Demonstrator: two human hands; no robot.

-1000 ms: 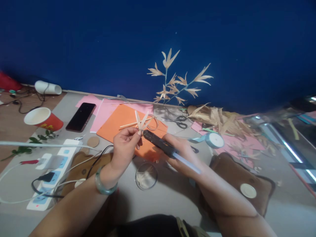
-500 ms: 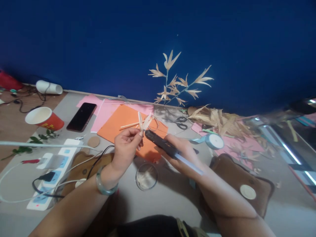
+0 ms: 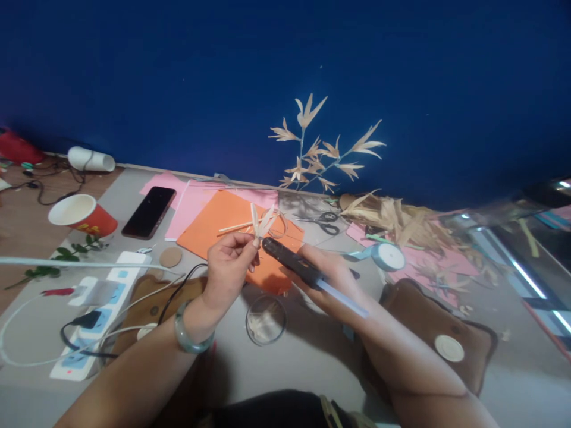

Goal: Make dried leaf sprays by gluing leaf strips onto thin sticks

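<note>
My left hand (image 3: 228,268) pinches the base of a small cluster of pale dried leaves (image 3: 262,224), held up over an orange paper sheet (image 3: 223,221). My right hand (image 3: 332,276) grips a black glue gun (image 3: 292,261) with a whitish glue stick (image 3: 342,299) sticking out of its back. The gun's nozzle touches the base of the leaf cluster by my left fingertips. A green bangle (image 3: 190,336) sits on my left wrist.
A small glass dish (image 3: 265,319) lies below my hands. To the left are a white power strip (image 3: 100,309) with cables, a phone (image 3: 148,211), a red paper cup (image 3: 82,215). Scissors (image 3: 321,220), blue ribbon roll (image 3: 386,255), dried husks (image 3: 397,217), a leaf branch (image 3: 319,151), brown pouch (image 3: 439,333) lie right.
The leaf cluster has turned a little in my left fingers. The glue gun stays against its base. Both hands hold nearly the same place.
</note>
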